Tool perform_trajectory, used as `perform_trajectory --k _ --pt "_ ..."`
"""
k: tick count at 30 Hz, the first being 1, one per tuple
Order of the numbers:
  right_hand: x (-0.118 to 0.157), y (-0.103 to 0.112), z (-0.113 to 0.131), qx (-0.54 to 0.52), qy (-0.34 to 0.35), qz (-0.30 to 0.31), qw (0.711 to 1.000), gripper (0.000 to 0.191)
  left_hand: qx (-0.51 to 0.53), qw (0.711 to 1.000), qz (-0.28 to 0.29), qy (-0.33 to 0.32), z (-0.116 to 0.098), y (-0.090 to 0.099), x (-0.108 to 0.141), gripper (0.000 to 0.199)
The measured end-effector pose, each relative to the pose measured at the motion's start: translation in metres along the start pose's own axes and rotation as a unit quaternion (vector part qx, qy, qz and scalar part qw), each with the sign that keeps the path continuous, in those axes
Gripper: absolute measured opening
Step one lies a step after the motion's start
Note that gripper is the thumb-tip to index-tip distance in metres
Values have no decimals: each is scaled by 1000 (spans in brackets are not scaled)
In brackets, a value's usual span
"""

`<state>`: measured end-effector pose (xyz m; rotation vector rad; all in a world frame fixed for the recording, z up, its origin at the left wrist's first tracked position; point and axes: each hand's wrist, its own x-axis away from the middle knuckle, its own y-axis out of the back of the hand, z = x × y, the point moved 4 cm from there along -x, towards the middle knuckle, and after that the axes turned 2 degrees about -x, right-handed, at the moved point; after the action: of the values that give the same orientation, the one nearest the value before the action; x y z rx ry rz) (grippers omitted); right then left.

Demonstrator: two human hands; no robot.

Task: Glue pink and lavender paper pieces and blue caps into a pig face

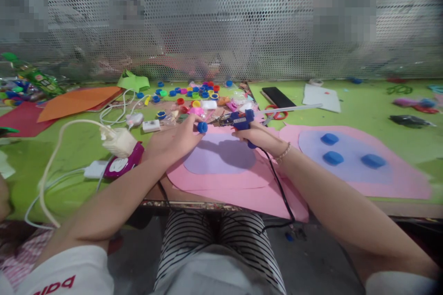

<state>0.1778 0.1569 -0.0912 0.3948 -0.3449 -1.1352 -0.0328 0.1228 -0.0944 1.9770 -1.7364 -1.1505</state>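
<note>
My left hand (188, 134) is closed on a blue bottle cap (202, 127), pinched at the fingertips above the table. In my right hand (258, 136) is a blue hot glue gun (242, 120), its nozzle pointing left toward the cap. A long clear glue stick (294, 108) sticks out of its back, and a black cord (278, 179) hangs from its handle. Below both hands lies a purple paper shape (219, 159) on pink paper (221, 182). To the right, several blue caps (332, 158) rest on another purple piece (349, 173) over pink paper.
Loose coloured bottle caps (180, 91) lie at the back, near red-handled scissors (277, 113) and a black phone (278, 98). A magenta power strip (124, 161) with plugs and white cables is at left. A perforated metal screen (221, 23) bounds the table's far side.
</note>
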Motion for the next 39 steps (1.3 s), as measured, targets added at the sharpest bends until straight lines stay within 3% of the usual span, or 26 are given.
perform_trajectory --k 13,21,32,39 --pt "-2 0 -2 -23 4 -2 1000 17 -16 999 -3 -34 -2 -1 -1 23" --pt "-3 0 -5 -23 -5 -2 1000 19 -29 999 20 -19 -14 4 3 19" --pt "-4 -1 -5 -33 -1 -4 999 19 -41 999 27 -14 -6 1 3 27" --pt "-10 -2 -7 -96 -9 -1 995 16 -28 1000 -4 15 0 -1 1 28"
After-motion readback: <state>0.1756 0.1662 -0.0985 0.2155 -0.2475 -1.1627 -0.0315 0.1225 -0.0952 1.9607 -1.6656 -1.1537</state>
